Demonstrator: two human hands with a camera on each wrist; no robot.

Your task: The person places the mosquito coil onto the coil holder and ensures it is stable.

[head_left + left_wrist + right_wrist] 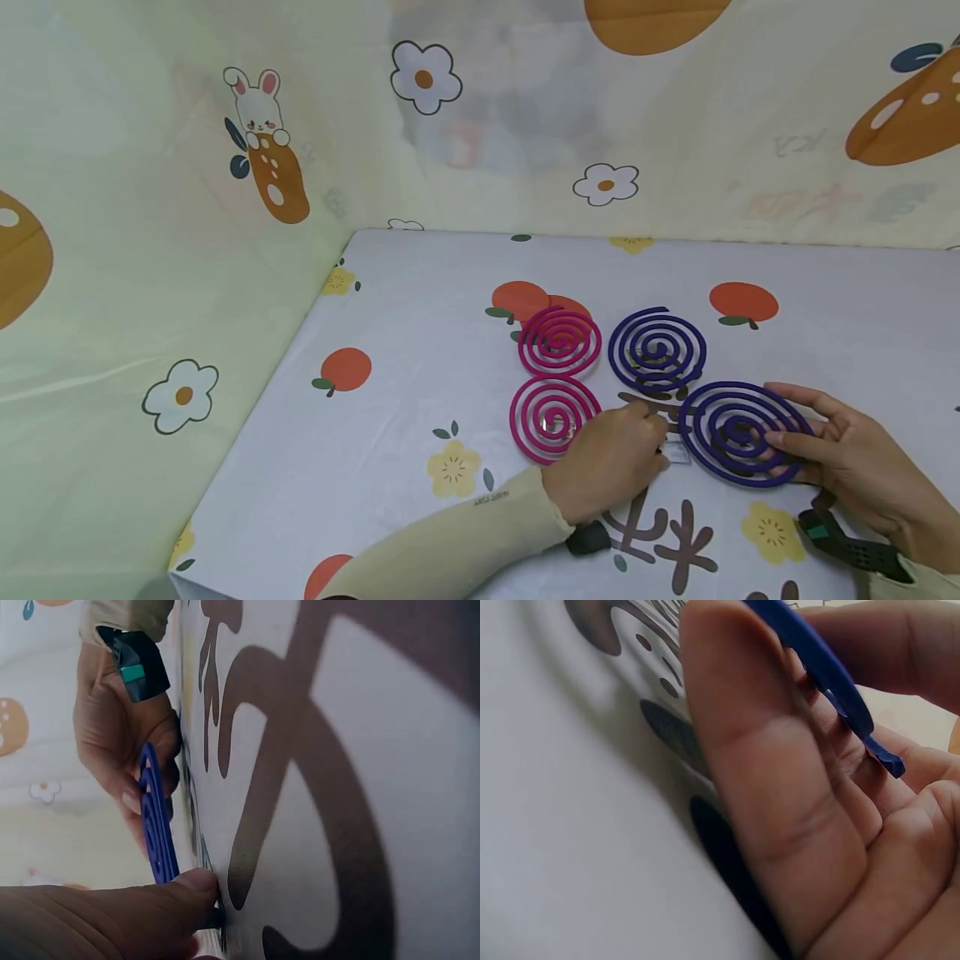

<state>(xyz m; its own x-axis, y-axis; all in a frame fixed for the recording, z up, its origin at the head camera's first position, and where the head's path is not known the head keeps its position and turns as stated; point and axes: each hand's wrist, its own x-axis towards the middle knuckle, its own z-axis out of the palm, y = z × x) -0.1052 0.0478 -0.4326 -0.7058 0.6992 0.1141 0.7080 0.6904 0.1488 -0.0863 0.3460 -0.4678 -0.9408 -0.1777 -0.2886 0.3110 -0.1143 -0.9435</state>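
At the right, my right hand (862,458) pinches the rim of a dark blue mosquito coil (738,433), thumb on top and fingers beneath. The coil is slightly raised above the table, and its edge (832,682) crosses the fingers in the right wrist view. My left hand (611,454) is low at the tabletop, fingers curled, pinching a small thin metal piece (677,452), apparently a coil stand. In the left wrist view the left thumb (169,904) lies beside the blue coil (156,825); the fingertips' far side is hidden.
Another blue coil (657,350) lies behind the hands. To its left are two pink coils, a far one (559,343) and a near one (553,417) partly covered by the left hand. A patterned white cloth (405,358) covers the table; printed curtains (495,167) hang behind.
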